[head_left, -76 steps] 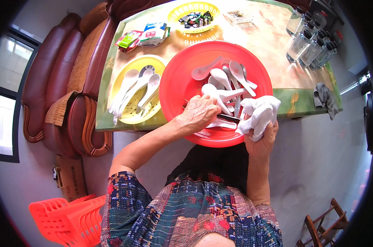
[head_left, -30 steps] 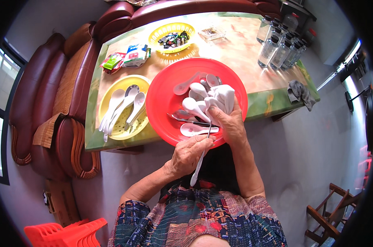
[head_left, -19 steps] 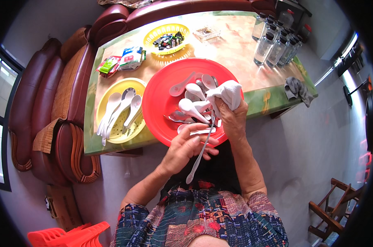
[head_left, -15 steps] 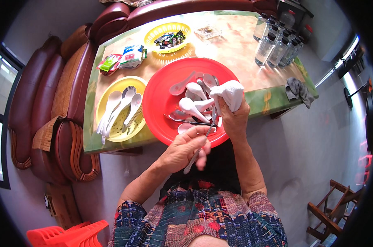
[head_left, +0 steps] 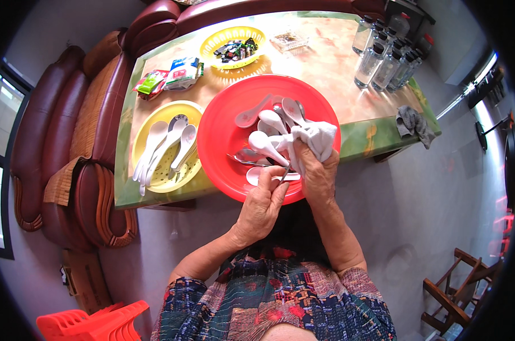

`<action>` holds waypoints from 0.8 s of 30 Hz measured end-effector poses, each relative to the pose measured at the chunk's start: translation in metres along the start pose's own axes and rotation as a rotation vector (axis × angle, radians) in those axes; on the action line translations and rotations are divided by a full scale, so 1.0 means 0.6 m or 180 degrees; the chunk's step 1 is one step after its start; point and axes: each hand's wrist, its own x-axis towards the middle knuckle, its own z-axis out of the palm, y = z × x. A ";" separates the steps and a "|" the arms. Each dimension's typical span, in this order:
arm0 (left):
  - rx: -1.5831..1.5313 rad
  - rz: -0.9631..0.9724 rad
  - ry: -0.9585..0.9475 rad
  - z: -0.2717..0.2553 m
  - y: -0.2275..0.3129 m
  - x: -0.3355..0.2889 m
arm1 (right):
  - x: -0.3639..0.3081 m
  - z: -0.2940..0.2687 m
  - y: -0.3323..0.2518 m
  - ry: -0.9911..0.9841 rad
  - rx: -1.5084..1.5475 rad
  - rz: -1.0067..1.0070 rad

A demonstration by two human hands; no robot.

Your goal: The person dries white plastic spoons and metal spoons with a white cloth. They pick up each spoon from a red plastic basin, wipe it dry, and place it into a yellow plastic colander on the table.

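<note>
My left hand (head_left: 258, 206) pinches a slim metal piece of cutlery (head_left: 285, 172) between thumb and fingers; its ends are hidden, so its exact kind does not show. Bunched in my right hand (head_left: 319, 176) is a white cloth (head_left: 319, 135), which reaches down against the cutlery. Both hands are over the near right rim of a red basin (head_left: 217, 122). Inside the basin lie several white spoons (head_left: 262, 143) and some metal cutlery (head_left: 247, 156). Left of it, a yellow perforated basket (head_left: 162, 178) holds several long-handled white spoons (head_left: 155, 145).
A second yellow basket (head_left: 210, 42) with small wrapped items stands at the back, near snack packets (head_left: 183, 73) and a clear container (head_left: 289, 41). Several lidded glass bottles (head_left: 369, 67) crowd the far right. A grey rag (head_left: 415, 125) hangs over the table's right edge.
My left hand has moved up and turned, with the cutlery now mostly hidden between my hands. My right hand and the cloth have shifted slightly down and left.
</note>
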 end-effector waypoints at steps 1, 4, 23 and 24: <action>0.0546 -0.0029 -0.0036 -0.007 0.014 0.004 | 0.002 0.001 -0.005 0.0057 0.0038 -0.0109; 0.0730 -0.0133 -0.0190 -0.019 0.022 0.015 | 0.017 0.003 -0.009 0.0247 -0.0111 -0.0383; -0.1745 -0.1056 -0.0725 -0.016 0.013 0.003 | 0.006 -0.005 -0.016 -0.0583 0.1576 0.0396; -0.1824 -0.1124 -0.0696 -0.015 0.016 0.004 | 0.010 0.000 -0.017 -0.0533 0.1551 0.0428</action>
